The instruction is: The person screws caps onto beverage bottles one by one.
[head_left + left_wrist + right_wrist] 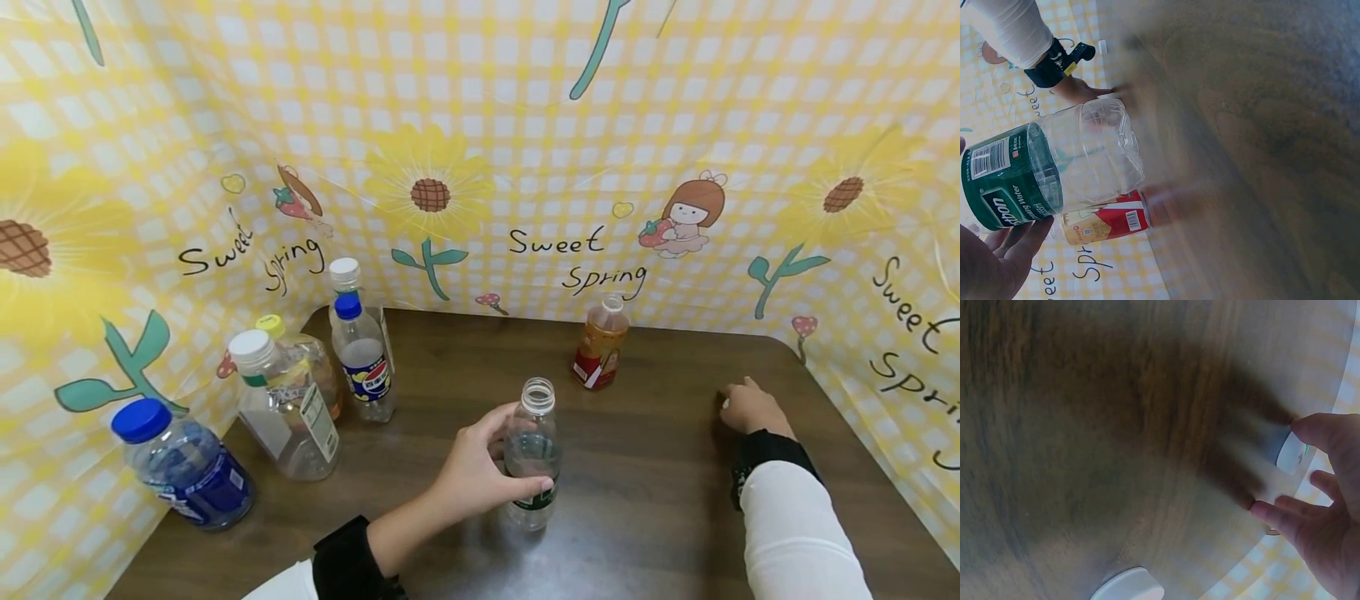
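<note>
A clear plastic water bottle [534,450] with a green label and no cap stands upright in my left hand [480,467]. Thumb and fingers grip it around the label; whether its base touches the table is unclear. Over at the table's right side, my right hand [756,408] reaches down around a small white bottle cap [1292,453]. In the right wrist view, the thumb is at the cap's edge, while the fingertips [1263,509] rest lower down, apart from it. A second white cap [1129,586] lies on the table at the bottom of that view.
Left on the brown table [450,367] stand capped bottles: a blue-labelled jar-like one [187,475], a large clear one [288,408], a Pepsi bottle [366,367] and others behind. An uncapped orange-red bottle [602,343] is near the back. Yellow checked cloth [525,150] surrounds the table.
</note>
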`<state>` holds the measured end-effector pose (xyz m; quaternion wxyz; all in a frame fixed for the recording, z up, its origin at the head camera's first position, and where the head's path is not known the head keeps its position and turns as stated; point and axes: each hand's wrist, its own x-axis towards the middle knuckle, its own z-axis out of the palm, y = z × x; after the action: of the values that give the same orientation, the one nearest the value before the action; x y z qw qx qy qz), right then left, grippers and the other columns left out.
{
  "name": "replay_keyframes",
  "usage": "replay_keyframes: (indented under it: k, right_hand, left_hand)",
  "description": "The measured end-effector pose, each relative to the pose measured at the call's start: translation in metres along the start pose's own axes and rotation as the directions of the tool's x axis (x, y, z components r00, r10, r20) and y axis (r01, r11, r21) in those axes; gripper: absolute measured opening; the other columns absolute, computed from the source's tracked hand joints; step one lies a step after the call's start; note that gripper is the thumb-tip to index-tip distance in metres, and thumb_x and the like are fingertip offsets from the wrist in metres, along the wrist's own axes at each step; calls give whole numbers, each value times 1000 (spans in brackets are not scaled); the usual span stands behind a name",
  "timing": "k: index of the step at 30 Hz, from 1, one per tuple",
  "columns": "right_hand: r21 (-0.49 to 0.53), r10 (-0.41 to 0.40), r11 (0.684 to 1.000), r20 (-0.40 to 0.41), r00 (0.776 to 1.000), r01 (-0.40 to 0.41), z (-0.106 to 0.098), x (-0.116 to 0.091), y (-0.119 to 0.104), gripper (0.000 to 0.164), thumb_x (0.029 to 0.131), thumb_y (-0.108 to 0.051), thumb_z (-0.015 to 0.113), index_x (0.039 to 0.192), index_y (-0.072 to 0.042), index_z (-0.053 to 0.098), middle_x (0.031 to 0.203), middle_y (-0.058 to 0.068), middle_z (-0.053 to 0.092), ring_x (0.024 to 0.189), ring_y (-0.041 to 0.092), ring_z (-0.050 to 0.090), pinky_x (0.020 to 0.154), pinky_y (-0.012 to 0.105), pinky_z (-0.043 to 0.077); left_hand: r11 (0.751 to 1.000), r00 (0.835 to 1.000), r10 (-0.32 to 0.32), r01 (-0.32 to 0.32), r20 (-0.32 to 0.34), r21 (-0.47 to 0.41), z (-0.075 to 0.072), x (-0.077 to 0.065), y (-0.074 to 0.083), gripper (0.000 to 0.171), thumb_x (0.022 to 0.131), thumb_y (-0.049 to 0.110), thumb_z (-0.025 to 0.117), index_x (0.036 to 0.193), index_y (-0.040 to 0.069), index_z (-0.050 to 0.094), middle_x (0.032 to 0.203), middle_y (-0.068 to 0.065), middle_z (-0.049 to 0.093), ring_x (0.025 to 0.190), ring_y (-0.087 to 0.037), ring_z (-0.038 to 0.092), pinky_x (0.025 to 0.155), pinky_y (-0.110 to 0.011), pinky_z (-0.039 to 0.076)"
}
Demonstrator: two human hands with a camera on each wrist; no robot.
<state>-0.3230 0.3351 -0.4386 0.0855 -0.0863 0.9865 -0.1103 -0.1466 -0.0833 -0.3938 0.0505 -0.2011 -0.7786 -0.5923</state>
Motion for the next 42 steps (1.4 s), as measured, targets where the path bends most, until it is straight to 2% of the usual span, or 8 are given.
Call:
replay_keyframes:
  k: [3,5,16,22,28,34,38,42]
  right_hand:
    - [-48,-55,997,-40,998,53,0,1,2,29,88,-1,51,110,16,60,112,43,54,107,57,50,89,63,42]
    - [-62,-71,996,-58,996,67,-1,2,3,23,87,0,53,101,15,63,101,38,60,98,54,56,85,61,45]
    - [-93,-125,989,-110,986,115,0,0,3,11,76,5,52,73,3,63,80,26,64,76,42,61,70,56,48]
    - [-70,-175,983,-68,982,171,4,2,-5,11,76,4,55,76,1,66,79,19,63,70,30,55,66,48,46]
    - [-74,-230,971,-53,972,226,3,-2,-14,20,78,3,59,94,9,70,94,29,67,89,46,63,78,55,50]
    - [-74,-266,962,-55,962,262,2,-9,-23,20,77,2,59,92,9,70,92,26,68,89,45,63,78,54,51]
    - [-69,-291,955,-37,956,288,2,-16,-28,20,76,3,59,92,7,70,90,22,69,83,38,64,68,44,51]
    - [-83,-331,941,-15,943,329,0,-24,-36,17,78,3,62,92,7,71,88,19,69,69,22,55,61,35,39]
  left_hand:
    - [1000,1000,-2,2,6,-8,0,0,0,74,68,13,90,133,14,54,113,-6,69,96,-19,68,76,-26,56]
    - [1000,1000,-4,4,6,-12,0,0,1,74,68,12,90,133,14,54,113,-7,68,95,-20,68,75,-27,56]
    - [999,1000,10,-9,18,-31,2,2,2,72,69,11,89,132,14,55,114,-11,68,97,-23,67,76,-27,56]
    - [1000,1000,7,-6,18,-23,2,2,2,71,69,13,89,131,14,55,113,-6,68,97,-22,67,76,-27,56]
    - [1000,1000,12,-12,21,-27,3,3,4,73,68,12,90,132,14,55,112,-6,68,97,-21,67,76,-27,56]
    - [1000,1000,1,-1,21,-28,3,0,4,74,68,13,90,132,15,54,113,-1,68,99,-20,66,77,-27,55]
    - [999,1000,-7,7,24,-34,4,-1,4,73,68,14,90,132,16,54,113,0,68,100,-19,66,77,-27,55]
    - [999,1000,-6,8,30,-41,5,-2,3,73,69,13,90,132,16,54,113,-2,68,98,-21,67,76,-27,56]
